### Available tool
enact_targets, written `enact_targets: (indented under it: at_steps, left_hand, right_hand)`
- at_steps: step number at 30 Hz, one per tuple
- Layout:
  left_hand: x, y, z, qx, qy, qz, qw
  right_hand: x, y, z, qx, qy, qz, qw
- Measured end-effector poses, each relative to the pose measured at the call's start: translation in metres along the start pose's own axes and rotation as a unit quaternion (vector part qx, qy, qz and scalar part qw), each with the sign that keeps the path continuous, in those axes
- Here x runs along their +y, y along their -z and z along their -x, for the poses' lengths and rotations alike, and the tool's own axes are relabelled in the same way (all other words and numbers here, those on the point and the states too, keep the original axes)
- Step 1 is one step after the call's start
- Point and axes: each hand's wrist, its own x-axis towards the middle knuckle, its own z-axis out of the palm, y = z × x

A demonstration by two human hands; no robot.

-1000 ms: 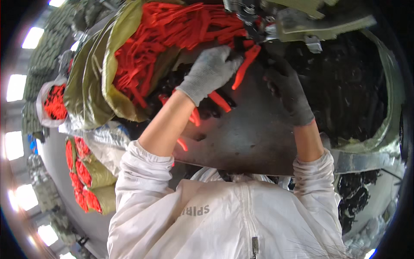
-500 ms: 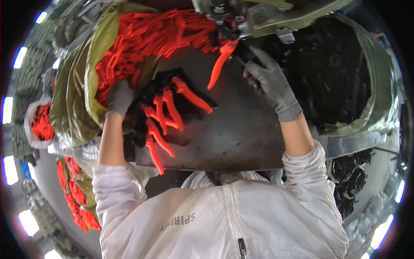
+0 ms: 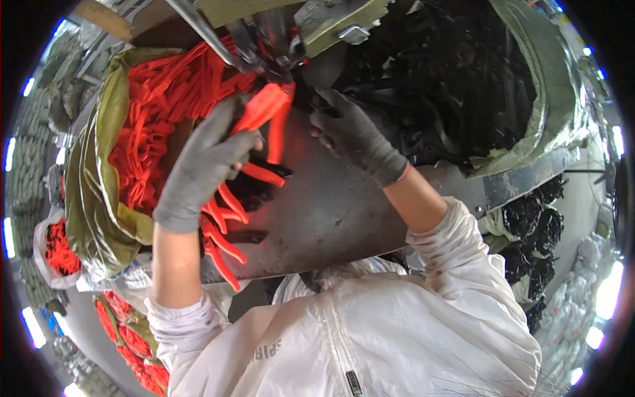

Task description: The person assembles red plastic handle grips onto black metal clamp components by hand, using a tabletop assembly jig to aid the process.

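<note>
The left hand, in a grey knit glove, is closed around a bright orange plastic handle piece just above frame centre, under the metal machine head at the top. The right hand, gloved alike, has its fingers curled at the machine's base; whether it grips anything cannot be told. More loose orange handles lie on the grey metal table, beside an olive sack of orange pieces at upper left.

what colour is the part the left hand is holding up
Bright orange part, held by the left hand; head view.

Gloved left hand holds an orange handle under the press; right hand just beside it.
</note>
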Motion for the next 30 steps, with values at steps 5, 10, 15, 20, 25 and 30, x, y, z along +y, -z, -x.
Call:
enact_targets:
  at_steps: [5, 10, 15, 20, 25, 30]
  left_hand:
    - [-0.017, -0.052, -0.039, -0.046, -0.018, 0.082, 0.995]
    - [-0.103, -0.013, -0.060, 0.051, 0.070, 0.043, 0.995]
    - [-0.069, -0.033, -0.062, 0.051, 0.067, 0.107, 0.991]
    - [-0.048, -0.032, -0.066, 0.056, 0.016, 0.126, 0.990]
    - [-0.043, -0.028, -0.081, 0.006, 0.013, 0.114, 0.993]
    - [-0.035, -0.022, -0.082, -0.013, -0.004, 0.052, 0.999]
  right_hand:
    - [0.017, -0.009, 0.010, 0.042, 0.227, 0.142, 0.963]
    - [-0.004, 0.036, 0.021, 0.181, 0.035, 0.198, 0.963]
    - [0.016, 0.064, 0.023, 0.156, -0.081, 0.138, 0.975]
    - [0.032, 0.007, 0.060, 0.180, 0.213, 0.086, 0.956]
    - [-0.003, 0.026, 0.015, 0.108, 0.154, -0.040, 0.981]
    - [-0.027, 0.019, -0.002, 0.041, 0.128, 0.059, 0.989]
